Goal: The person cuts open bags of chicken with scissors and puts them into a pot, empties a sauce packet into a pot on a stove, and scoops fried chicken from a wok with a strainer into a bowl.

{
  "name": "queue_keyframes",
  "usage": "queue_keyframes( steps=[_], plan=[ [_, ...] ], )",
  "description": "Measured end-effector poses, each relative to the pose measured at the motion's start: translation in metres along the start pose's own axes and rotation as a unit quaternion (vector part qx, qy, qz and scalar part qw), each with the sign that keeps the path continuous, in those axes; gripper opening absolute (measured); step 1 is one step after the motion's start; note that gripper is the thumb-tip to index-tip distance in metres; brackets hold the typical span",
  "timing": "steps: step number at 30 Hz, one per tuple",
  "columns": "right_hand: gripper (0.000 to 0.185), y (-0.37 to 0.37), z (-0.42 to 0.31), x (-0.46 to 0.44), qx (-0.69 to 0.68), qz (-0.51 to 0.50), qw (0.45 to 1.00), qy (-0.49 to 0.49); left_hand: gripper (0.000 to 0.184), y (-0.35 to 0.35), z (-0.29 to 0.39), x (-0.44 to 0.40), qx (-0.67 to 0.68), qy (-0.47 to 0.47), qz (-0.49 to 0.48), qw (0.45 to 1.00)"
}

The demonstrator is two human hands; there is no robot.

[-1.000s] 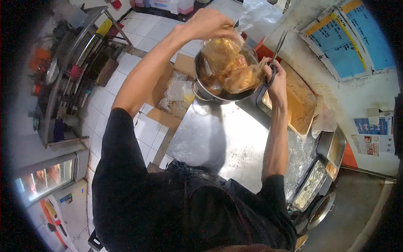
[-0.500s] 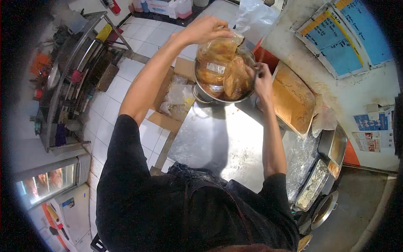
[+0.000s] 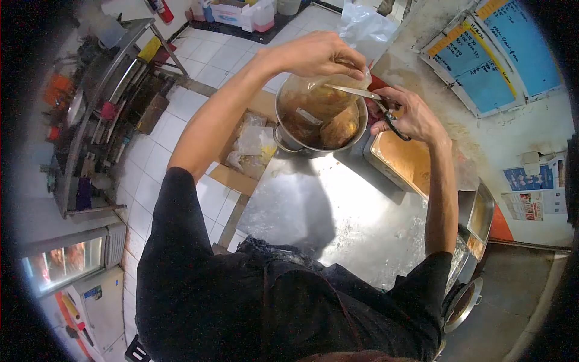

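Note:
My left hand point(image 3: 330, 55) pinches the top edge of a clear plastic bag point(image 3: 319, 90) and holds it up. Brown contents, of a kind I cannot make out, show through the plastic, and a white label point(image 3: 309, 116) is on its side. The bag's lower part is inside a steel pot point(image 3: 278, 111) with a loop handle. In my right hand point(image 3: 417, 114) is a pair of scissors point(image 3: 359, 92) with dark handles. Their blades point left and reach the bag's upper part, just below my left fingers. Whether they have cut the plastic I cannot tell.
The pot stands at the far end of a shiny metal table point(image 3: 362, 223). A deep metal tray point(image 3: 401, 160) with an orange-brown inside is at its right. On the left, a cardboard box point(image 3: 232, 178) holds plastic bags. Farther left stands a metal shelf point(image 3: 90, 208).
My right hand has left the pot's rim area and moved right, now showing scissors at the bag. My left hand has shifted right, with the bag's top stretched upward.

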State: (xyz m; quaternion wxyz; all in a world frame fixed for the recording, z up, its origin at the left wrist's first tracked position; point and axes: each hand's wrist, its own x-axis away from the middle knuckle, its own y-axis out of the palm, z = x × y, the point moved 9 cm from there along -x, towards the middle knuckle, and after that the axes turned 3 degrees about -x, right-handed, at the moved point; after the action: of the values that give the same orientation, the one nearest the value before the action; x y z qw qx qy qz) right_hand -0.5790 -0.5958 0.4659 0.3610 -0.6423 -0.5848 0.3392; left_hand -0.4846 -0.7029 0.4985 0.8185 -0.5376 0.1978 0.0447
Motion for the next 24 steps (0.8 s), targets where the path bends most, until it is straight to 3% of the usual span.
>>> queue_keyframes(
  steps=[5,8,11,14,16,18,19,20,22,24],
  plan=[
    [0.061,0.012,0.004,-0.009,0.012,-0.024,0.999,0.035,0.031,0.002,-0.012,0.001,0.005,-0.022,-0.015,1.0],
    [0.058,0.019,-0.012,-0.014,0.048,-0.039,0.997,0.051,0.029,0.006,-0.014,-0.004,0.107,0.001,0.01,0.994],
    [0.054,0.022,-0.006,-0.023,0.05,-0.063,0.995,0.056,0.031,0.014,-0.006,-0.011,0.146,0.01,-0.055,0.988],
    [0.053,0.023,-0.011,-0.028,0.033,-0.065,0.996,0.048,0.032,0.014,-0.025,-0.014,0.224,-0.057,-0.081,0.969],
    [0.054,0.03,-0.013,-0.035,0.031,-0.067,0.996,0.042,0.033,0.021,-0.018,-0.019,0.169,-0.088,-0.19,0.963],
    [0.042,0.038,0.013,-0.048,0.15,-0.063,0.978,0.133,0.033,0.034,-0.022,-0.029,0.16,-0.056,-0.193,0.966],
    [0.042,0.047,0.021,-0.047,0.149,-0.065,0.978,0.133,0.034,0.04,-0.02,-0.033,0.148,-0.025,-0.196,0.969],
    [0.037,0.049,0.006,-0.049,0.085,-0.007,0.996,-0.006,0.034,0.048,-0.022,-0.038,0.149,-0.027,-0.196,0.969],
    [0.033,0.045,-0.021,-0.049,0.019,0.052,0.988,-0.146,0.04,0.018,-0.011,-0.055,0.255,0.042,-0.018,0.966],
    [0.037,0.062,-0.014,-0.059,0.078,0.027,0.996,-0.036,0.043,0.012,0.011,-0.073,0.26,0.029,-0.009,0.965]
  ],
)
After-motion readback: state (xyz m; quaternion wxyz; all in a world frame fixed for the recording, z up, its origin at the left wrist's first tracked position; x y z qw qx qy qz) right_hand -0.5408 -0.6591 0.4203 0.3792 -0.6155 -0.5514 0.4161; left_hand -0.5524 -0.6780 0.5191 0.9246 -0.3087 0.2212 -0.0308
